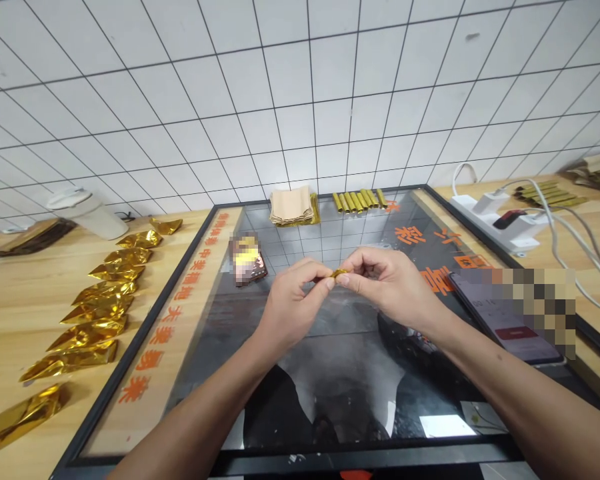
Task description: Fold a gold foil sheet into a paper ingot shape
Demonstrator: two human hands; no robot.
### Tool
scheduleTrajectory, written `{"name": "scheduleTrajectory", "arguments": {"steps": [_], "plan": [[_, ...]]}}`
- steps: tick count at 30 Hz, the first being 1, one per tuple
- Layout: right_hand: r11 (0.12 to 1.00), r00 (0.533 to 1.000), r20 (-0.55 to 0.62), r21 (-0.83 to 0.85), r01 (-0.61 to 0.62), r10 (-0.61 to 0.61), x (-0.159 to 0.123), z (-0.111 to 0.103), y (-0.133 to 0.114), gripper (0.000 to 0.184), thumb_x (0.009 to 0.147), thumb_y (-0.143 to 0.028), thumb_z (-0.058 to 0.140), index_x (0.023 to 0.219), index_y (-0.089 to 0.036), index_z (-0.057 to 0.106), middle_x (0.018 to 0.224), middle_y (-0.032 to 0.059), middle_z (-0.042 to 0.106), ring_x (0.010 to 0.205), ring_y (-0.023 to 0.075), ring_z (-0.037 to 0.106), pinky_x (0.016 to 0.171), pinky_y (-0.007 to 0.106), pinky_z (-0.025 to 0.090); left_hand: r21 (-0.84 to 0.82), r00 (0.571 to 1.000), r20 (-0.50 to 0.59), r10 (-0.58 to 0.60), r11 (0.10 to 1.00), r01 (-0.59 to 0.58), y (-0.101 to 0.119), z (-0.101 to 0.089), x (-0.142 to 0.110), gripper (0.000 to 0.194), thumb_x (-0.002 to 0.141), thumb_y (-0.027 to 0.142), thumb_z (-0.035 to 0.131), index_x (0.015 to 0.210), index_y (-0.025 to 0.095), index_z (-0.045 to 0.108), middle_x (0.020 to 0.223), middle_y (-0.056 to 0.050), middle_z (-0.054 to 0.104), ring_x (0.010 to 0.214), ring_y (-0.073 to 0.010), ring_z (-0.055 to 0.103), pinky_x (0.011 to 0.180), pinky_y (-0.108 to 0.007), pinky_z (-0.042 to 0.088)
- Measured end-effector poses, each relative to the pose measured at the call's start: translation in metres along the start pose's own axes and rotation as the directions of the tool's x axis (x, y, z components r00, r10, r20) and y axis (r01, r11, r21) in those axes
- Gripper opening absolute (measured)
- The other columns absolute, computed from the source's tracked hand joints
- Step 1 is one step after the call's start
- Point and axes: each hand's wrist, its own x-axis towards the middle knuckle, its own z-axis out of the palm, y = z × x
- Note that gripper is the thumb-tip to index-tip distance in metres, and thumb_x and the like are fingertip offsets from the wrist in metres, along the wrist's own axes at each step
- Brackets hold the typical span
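Above the middle of a black-framed glass panel (300,360), my left hand (297,293) and my right hand (380,280) meet fingertip to fingertip. Both pinch one small piece of gold foil (338,273) between thumb and fingers; most of it is hidden by the fingertips. Behind the hands, near the panel's far edge, several gold paper tubes (360,201) lie side by side. Left of those tubes sits a stack of tan-backed paper sheets (291,205) with gold showing underneath. A small dark box-like item (250,263), partly blurred out, rests left of my left hand.
Several folded gold foil pieces (100,300) run down the wooden table (10,320) at left, near a white cup (87,210). At right are a phone (510,327), a power strip (495,223) with cables, and more gold strips (550,195). A tiled wall (300,87) stands behind.
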Motion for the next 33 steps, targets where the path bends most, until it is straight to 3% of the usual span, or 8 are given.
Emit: {"name": "scheduleTrajectory", "arguments": {"steps": [5, 11, 19, 25, 33], "plan": [[1.0, 1.0, 0.03, 0.02, 0.002, -0.003, 0.0, 0.0, -0.001, 0.02, 0.093, -0.039, 0.079, 0.084, -0.021, 0.075, 0.075, 0.0003, 0.069, 0.07, 0.016, 0.057, 0.063, 0.03, 0.046, -0.107, 0.996, 0.027, -0.084, 0.991, 0.086, 0.0, 0.0, 0.001, 0.014, 0.099, 0.027, 0.065, 0.089, 0.02, 0.072, 0.085, -0.001, 0.067, 0.081, -0.0162, 0.061, 0.076, -0.029, 0.046], [0.999, 0.999, 0.043, 0.051, -0.02, 0.018, 0.0, 0.0, -0.001, 0.025, 0.092, -0.041, 0.082, 0.083, -0.02, 0.075, 0.076, 0.0007, 0.069, 0.07, 0.015, 0.055, 0.063, 0.029, 0.043, -0.046, 0.996, 0.003, -0.086, 0.995, 0.086, 0.002, 0.001, -0.001, 0.012, 0.098, 0.029, 0.068, 0.09, 0.02, 0.07, 0.087, -0.001, 0.067, 0.082, -0.0161, 0.06, 0.08, -0.029, 0.047], [0.976, 0.986, 0.145, 0.19, -0.109, 0.082, 0.002, -0.005, 0.005, 0.039, 0.086, -0.053, 0.089, 0.078, -0.019, 0.07, 0.067, -0.0032, 0.054, 0.064, 0.0123, 0.041, 0.059, 0.029, 0.031, -0.391, 0.965, 0.159, -0.207, 0.885, 0.254, 0.001, 0.0, 0.002, 0.026, 0.092, 0.041, 0.078, 0.082, 0.019, 0.068, 0.077, 0.0, 0.06, 0.071, -0.013, 0.052, 0.066, -0.026, 0.043], [0.962, 0.99, 0.116, 0.251, -0.109, 0.082, 0.003, 0.002, 0.011, 0.037, 0.088, -0.053, 0.088, 0.087, -0.021, 0.07, 0.075, -0.0024, 0.058, 0.069, 0.0137, 0.047, 0.063, 0.03, 0.036, -0.485, 0.96, 0.058, -0.273, 0.833, 0.267, 0.002, 0.007, 0.002, 0.026, 0.087, 0.04, 0.083, 0.08, 0.019, 0.069, 0.074, 0.001, 0.059, 0.067, -0.0118, 0.05, 0.061, -0.024, 0.042], [0.987, 0.999, 0.037, 0.16, -0.023, 0.017, 0.001, 0.004, 0.017, 0.026, 0.094, -0.046, 0.083, 0.091, -0.022, 0.072, 0.084, 0.0007, 0.066, 0.076, 0.0168, 0.055, 0.069, 0.032, 0.044, -0.382, 0.973, -0.06, -0.221, 0.906, 0.183, 0.004, 0.011, 0.001, 0.015, 0.091, 0.03, 0.077, 0.081, 0.02, 0.071, 0.083, 0.0, 0.061, 0.07, -0.0114, 0.055, 0.063, -0.025, 0.046]]}}
